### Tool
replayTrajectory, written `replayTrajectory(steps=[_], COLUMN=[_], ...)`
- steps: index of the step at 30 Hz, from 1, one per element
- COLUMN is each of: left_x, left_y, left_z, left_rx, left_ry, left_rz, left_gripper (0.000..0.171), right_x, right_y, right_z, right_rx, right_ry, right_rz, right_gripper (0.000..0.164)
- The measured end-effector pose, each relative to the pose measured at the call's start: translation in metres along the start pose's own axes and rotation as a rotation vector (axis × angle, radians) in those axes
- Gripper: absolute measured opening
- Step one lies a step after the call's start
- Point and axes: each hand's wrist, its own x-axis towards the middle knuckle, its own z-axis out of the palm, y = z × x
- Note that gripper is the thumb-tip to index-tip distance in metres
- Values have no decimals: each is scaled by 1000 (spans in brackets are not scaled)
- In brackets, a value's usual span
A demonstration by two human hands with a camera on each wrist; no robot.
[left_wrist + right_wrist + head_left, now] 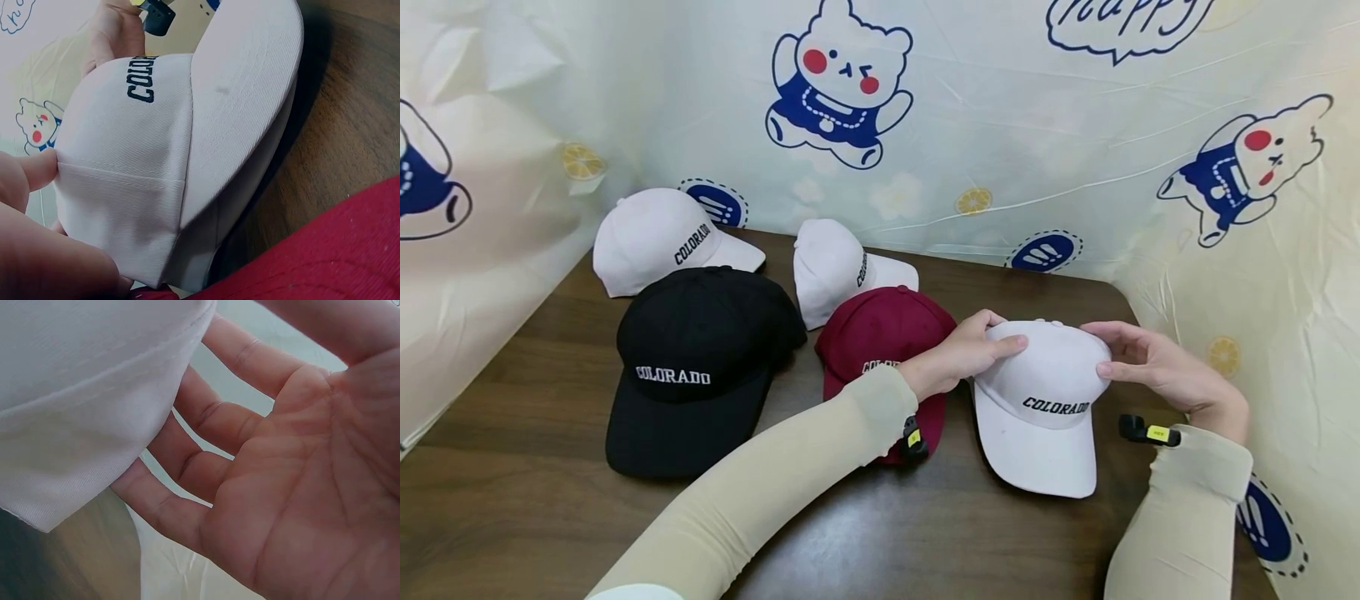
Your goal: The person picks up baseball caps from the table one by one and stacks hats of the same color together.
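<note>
A white cap (1045,362) with dark COLORADO lettering sits at the right of the table, brim facing me. My left hand (962,354) grips one side of its crown, thumb on the front and fingers behind. On the opposite side my right hand (1172,375) holds the crown, its thumb against the fabric; in the right wrist view its fingertips pass behind the cap's edge (94,431). The left wrist view shows a second white brim (247,184) under the upper one. A maroon cap (887,321) lies beside it, partly covered by my left forearm.
A large black cap (700,333) lies to the left. Behind it stand two more white caps, one in the left corner (647,233) and another near the back middle (827,267). Printed curtains (925,108) enclose the wooden table (505,433) at the back and sides.
</note>
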Motion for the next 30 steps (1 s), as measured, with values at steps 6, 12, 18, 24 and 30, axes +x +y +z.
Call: replayTrajectory(steps=[6, 12, 18, 24, 30], left_x=[-3, -6, -7, -9, -11], left_y=[1, 0, 1, 3, 3], left_z=[2, 3, 4, 5, 6], left_rx=[109, 205, 249, 272, 346], left_ry=[25, 65, 78, 75, 83], left_rz=[36, 109, 125, 108, 120], left_gripper=[39, 45, 42, 29, 25], right_x=[1, 1, 2, 2, 2], right_y=[3, 6, 4, 2, 1], right_z=[0, 0, 1, 1, 1], right_rx=[-2, 1, -48, -59, -86], right_ry=[-3, 12, 33, 17, 25], right_rz=[8, 25, 58, 65, 92], right_gripper=[51, 51, 51, 54, 58])
